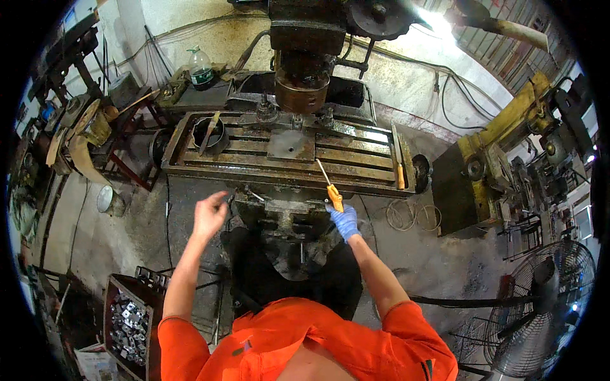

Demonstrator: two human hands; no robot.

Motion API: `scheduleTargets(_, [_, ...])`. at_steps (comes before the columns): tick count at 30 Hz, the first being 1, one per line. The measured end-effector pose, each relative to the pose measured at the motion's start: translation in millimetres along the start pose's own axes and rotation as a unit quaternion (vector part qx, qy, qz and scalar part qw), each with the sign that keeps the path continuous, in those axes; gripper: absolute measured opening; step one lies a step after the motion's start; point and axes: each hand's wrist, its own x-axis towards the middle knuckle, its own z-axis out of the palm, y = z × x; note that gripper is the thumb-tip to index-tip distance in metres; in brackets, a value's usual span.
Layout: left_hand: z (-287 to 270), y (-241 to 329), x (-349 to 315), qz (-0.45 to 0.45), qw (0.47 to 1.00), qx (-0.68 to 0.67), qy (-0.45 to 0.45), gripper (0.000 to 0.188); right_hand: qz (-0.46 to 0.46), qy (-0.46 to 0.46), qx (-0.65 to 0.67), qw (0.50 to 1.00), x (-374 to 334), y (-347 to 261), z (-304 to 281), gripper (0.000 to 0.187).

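My right hand, in a blue glove, is closed around the lower end of a yellow-handled tool with a thin straight metal shaft. The shaft points up and left, its tip near the front of the milling machine's slotted table. A flat metal plate with a small hole lies on that table, below the spindle head. Bare and holding nothing that I can see, my left hand hovers before the table's front left, its fingers loosely bent and apart.
A dark pot with a brush stands on the table's left; a yellow-handled file lies at its right end. A box of metal parts is at lower left, a fan at lower right. Coiled hose lies on the floor.
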Motion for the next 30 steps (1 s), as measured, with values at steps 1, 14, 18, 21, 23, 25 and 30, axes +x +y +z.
scheduleTargets(1, [6,4,-2,0.01,0.999,-0.007,-0.038,0.029,-0.009,-0.003,0.003,1.0,-6,-5,-3,0.036])
scheduleTargets(14, [39,23,-5,0.033,0.954,-0.031,-0.297,0.03,-0.238,-0.031,-0.25,0.938,-62,-189,-151,0.046])
scheduleTargets(18, [28,23,-9,0.015,0.953,-0.039,-0.299,0.03,-0.114,-0.135,-0.453,0.874,-38,-225,-117,0.046])
scheduleTargets(21, [13,23,-14,0.021,0.96,-0.016,-0.28,0.031,-0.123,-0.134,-0.441,0.879,-13,-248,-98,0.036])
scheduleTargets(23, [9,12,-15,0.037,0.962,-0.001,-0.272,0.032,-0.127,-0.1,-0.416,0.895,4,-254,-89,0.034])
scheduleTargets(25, [6,9,-14,0.03,0.965,0.009,-0.262,0.032,-0.124,-0.086,-0.408,0.9,15,-259,-83,0.035])
scheduleTargets(30, [2,22,-11,-0.055,0.962,-0.021,-0.268,0.034,-0.108,-0.1,-0.388,0.91,6,-255,-84,0.035])
